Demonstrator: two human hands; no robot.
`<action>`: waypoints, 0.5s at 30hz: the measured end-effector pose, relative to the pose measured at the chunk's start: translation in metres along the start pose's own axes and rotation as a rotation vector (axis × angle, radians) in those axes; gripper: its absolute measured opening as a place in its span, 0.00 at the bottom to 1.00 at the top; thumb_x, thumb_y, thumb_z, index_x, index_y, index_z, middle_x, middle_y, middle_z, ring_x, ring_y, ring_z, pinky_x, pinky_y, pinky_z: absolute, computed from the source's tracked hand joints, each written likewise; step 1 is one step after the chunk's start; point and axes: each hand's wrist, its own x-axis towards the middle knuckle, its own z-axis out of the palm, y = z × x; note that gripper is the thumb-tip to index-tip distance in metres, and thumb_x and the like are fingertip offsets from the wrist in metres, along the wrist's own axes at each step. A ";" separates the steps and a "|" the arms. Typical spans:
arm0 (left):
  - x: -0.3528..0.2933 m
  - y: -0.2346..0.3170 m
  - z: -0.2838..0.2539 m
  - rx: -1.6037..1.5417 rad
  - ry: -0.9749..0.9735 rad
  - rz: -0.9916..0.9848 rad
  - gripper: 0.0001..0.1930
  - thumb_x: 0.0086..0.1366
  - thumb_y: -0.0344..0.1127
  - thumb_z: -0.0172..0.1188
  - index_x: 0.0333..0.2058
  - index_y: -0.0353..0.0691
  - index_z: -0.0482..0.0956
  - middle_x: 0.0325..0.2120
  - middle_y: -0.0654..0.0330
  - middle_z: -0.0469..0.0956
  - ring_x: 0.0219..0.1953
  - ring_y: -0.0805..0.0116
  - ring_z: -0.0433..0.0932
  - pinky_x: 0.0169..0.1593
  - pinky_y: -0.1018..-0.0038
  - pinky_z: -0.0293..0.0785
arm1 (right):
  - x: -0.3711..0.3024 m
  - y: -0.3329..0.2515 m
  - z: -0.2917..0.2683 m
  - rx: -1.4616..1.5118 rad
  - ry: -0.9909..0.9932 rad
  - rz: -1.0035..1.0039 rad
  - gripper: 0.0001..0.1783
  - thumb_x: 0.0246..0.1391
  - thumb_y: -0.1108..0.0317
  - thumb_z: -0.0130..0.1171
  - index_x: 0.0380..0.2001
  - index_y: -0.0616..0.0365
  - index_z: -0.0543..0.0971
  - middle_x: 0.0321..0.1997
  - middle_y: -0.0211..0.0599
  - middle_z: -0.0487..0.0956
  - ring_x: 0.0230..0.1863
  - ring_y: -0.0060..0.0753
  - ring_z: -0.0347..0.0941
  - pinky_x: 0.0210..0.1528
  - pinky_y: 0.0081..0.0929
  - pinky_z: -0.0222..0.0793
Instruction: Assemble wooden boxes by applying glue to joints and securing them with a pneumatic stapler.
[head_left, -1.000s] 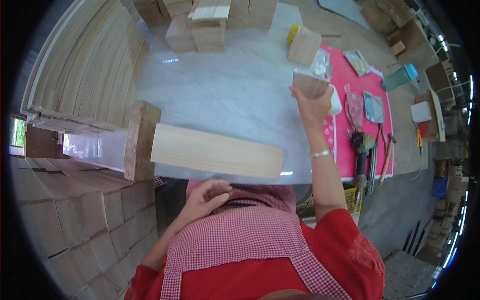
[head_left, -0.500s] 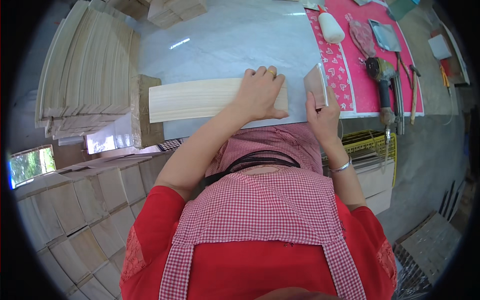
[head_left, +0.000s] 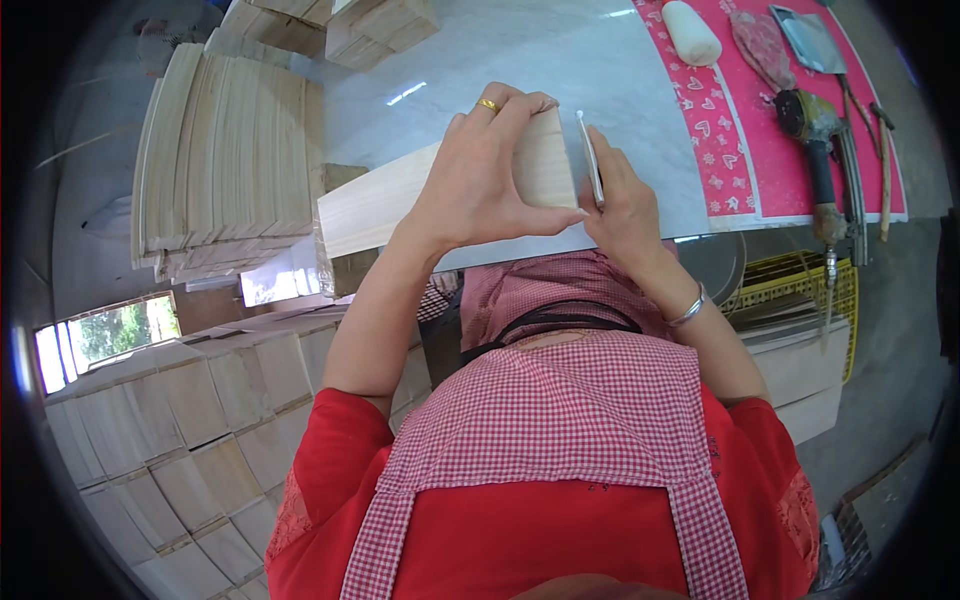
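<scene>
A long, pale wooden board lies slantwise across the table, its far left end over a brown block. My left hand spans the board near its right end, thumb at the near edge and fingers at the far edge. In my right hand is a small thin panel, stood on edge and seen almost side-on, with a whitish edge. A narrow gap separates the panel from the board's right end.
A tall stack of thin wooden boards stands at the left, with wooden blocks behind. On the pink cloth lie a white bottle, a nail gun and a plastic bag. A yellow crate sits below right.
My right hand has brought the panel left toward the board's end and turned it edge-on. My left hand has shifted to span the board's width, and the board has tilted.
</scene>
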 end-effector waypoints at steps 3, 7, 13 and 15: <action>0.004 0.002 0.001 -0.058 -0.026 -0.038 0.46 0.35 0.49 0.80 0.55 0.36 0.72 0.46 0.51 0.72 0.47 0.52 0.74 0.52 0.61 0.72 | 0.001 -0.001 0.002 0.021 0.009 0.006 0.44 0.43 0.76 0.65 0.67 0.61 0.61 0.44 0.47 0.76 0.36 0.55 0.77 0.34 0.44 0.75; 0.009 0.000 0.009 -0.094 -0.060 -0.060 0.45 0.36 0.48 0.79 0.54 0.35 0.72 0.46 0.51 0.72 0.48 0.53 0.74 0.52 0.62 0.73 | 0.001 -0.001 0.001 0.019 0.006 0.000 0.44 0.43 0.75 0.64 0.66 0.61 0.61 0.44 0.47 0.75 0.36 0.55 0.77 0.34 0.43 0.75; 0.012 0.001 0.016 -0.092 -0.070 -0.079 0.46 0.35 0.49 0.80 0.54 0.35 0.73 0.46 0.51 0.72 0.48 0.52 0.74 0.52 0.61 0.73 | 0.001 -0.002 0.000 0.003 -0.012 0.016 0.43 0.44 0.75 0.63 0.66 0.62 0.61 0.44 0.47 0.76 0.36 0.54 0.77 0.34 0.43 0.75; 0.013 0.001 0.018 -0.087 -0.064 -0.076 0.46 0.35 0.49 0.80 0.53 0.35 0.73 0.46 0.51 0.72 0.48 0.52 0.74 0.52 0.61 0.73 | 0.001 -0.002 0.000 0.002 -0.012 0.020 0.42 0.44 0.75 0.62 0.66 0.62 0.61 0.44 0.47 0.76 0.36 0.54 0.78 0.34 0.43 0.76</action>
